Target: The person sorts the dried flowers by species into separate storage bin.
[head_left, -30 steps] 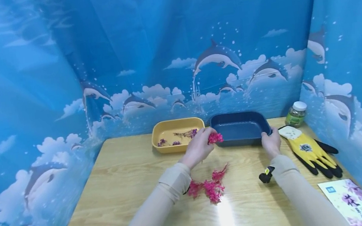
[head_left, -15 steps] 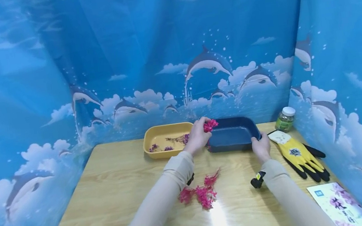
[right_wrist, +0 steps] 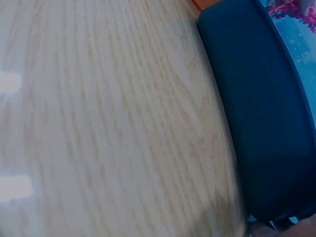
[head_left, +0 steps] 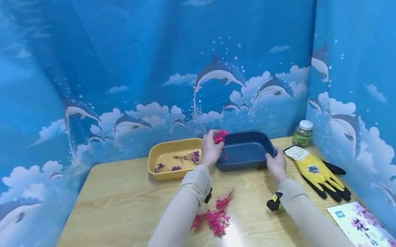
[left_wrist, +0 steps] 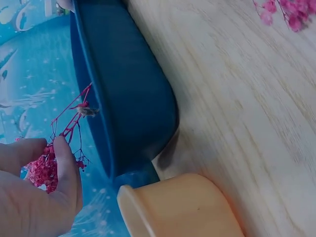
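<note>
Between thumb and fingers, my left hand point(head_left: 210, 150) pinches a sprig of pink dried flowers point(head_left: 221, 136) over the left end of a dark blue rectangular dish point(head_left: 247, 164). The left wrist view shows the sprig's thin branching stems point(left_wrist: 74, 123) pointing toward the dish's rim, its blossoms point(left_wrist: 43, 172) partly behind the fingers. My right hand point(head_left: 276, 164) grips the dish's front right corner, thumb at the rim; its other fingers are mostly hidden. More pink dried flowers point(head_left: 217, 220) lie on the table in front.
A yellow dish point(head_left: 159, 174) with several purple dried flower sprigs point(head_left: 189, 156) stands left of the blue one. To the right are a jar with a white lid point(head_left: 302, 133), a yellow-and-black glove point(head_left: 315, 171) and a printed packet point(head_left: 363, 227). A dolphin-print curtain point(head_left: 163, 82) backs the table.
My left hand has lifted the pink sprig from the blue dish's front left corner to over its left end. The right hand keeps its grip. The head view has shifted to the right.
</note>
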